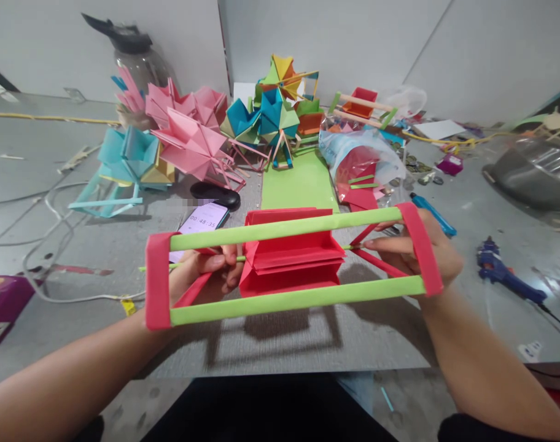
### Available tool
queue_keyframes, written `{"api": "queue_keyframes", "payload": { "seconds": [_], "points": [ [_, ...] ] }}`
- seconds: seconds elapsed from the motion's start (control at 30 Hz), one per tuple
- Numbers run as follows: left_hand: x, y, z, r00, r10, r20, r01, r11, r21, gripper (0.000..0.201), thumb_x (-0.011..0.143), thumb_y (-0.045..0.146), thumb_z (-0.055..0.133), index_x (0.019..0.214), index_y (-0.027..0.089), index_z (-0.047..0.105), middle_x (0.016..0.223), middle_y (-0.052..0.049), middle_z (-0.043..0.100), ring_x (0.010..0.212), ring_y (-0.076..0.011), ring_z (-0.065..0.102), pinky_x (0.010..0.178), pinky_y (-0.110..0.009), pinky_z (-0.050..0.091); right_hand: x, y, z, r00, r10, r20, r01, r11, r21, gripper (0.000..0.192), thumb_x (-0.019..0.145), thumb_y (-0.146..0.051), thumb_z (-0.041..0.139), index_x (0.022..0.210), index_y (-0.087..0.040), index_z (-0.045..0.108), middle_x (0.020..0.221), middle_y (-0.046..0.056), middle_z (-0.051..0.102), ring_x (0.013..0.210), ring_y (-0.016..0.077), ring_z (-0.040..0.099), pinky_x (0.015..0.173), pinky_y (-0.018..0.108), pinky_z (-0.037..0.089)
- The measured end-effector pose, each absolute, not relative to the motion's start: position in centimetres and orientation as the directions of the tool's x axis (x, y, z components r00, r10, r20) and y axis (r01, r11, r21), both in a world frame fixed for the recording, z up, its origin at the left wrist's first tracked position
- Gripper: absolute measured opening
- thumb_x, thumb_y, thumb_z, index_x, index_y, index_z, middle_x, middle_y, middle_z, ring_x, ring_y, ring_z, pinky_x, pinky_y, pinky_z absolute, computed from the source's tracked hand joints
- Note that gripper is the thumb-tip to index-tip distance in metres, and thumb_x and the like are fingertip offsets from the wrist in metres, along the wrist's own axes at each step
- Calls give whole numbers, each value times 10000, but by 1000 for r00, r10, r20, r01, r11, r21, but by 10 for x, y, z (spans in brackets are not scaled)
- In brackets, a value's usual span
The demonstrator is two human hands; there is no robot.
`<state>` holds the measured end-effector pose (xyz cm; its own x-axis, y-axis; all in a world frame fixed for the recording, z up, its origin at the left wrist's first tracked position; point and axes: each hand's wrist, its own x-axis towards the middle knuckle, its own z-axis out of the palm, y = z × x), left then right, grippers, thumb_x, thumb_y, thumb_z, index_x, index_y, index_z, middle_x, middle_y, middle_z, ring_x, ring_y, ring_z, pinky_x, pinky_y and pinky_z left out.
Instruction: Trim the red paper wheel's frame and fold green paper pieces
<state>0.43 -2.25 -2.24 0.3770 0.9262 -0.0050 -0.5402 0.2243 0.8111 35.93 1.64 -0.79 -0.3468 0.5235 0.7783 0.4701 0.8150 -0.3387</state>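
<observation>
Your left hand (206, 264) pinched a thin green rod (241, 259) between thumb and fingers, just at nine o'clock of the red folded-paper piece (291, 248). Your right hand (402, 245) gripped at three o'clock of that piece, its fingertips on the rod's other end, where two red struts (380, 263) came together. The red piece sat near the middle of your view, on the rod and above the gray table (280, 353). Around it ran the long frame (298, 300), with green bars toward twelve and six o'clock and red end strips toward nine and three.

From the red piece, a green sheet (298, 184) lay at twelve o'clock, and the plastic bag (367, 153) stood between one and two. The phone (206, 218), its screen reading 00:48:35, lay between nine and ten. Pink paper models (192, 141) stood between ten and eleven, and a light-blue one (132, 153) at ten. You had the dark-blue glue gun (508, 270) at three o'clock.
</observation>
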Motion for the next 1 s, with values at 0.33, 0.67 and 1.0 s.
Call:
{"api": "queue_keyframes", "payload": {
  "seconds": [0.33, 0.67, 1.0],
  "points": [
    [4, -24, -24, 371, 928, -16, -539, 230, 810, 266, 791, 366, 927, 759, 200, 721, 582, 35, 626, 503, -109, 524, 502, -211, 419, 358, 20, -8, -460, 368, 808, 471, 873, -129, 165, 998, -180, 733, 997, -340, 775, 872, 17, 776, 771, 264, 740, 680, 434, 576],
    [5, -26, -26, 370, 928, -32, -539, 243, 807, 234, 814, 351, 888, 786, 205, 708, 577, 27, 636, 513, -118, 521, 518, -221, 439, 366, 25, -23, -478, 507, 717, 533, 817, -222, 200, 1065, -317, 645, 872, -268, 625, 796, 15, 649, 736, 235, 620, 688, 418, 492],
    [7, -23, -21, 384, 924, 0, -555, 231, 800, 211, 809, 345, 916, 770, 204, 763, 594, 24, 663, 510, -106, 547, 515, -210, 445, 365, 23, -17, -532, 439, 723, 542, 834, -108, 166, 1092, -313, 578, 939, -267, 621, 838, 35, 696, 780, 257, 659, 712, 423, 484]
  ]
}}
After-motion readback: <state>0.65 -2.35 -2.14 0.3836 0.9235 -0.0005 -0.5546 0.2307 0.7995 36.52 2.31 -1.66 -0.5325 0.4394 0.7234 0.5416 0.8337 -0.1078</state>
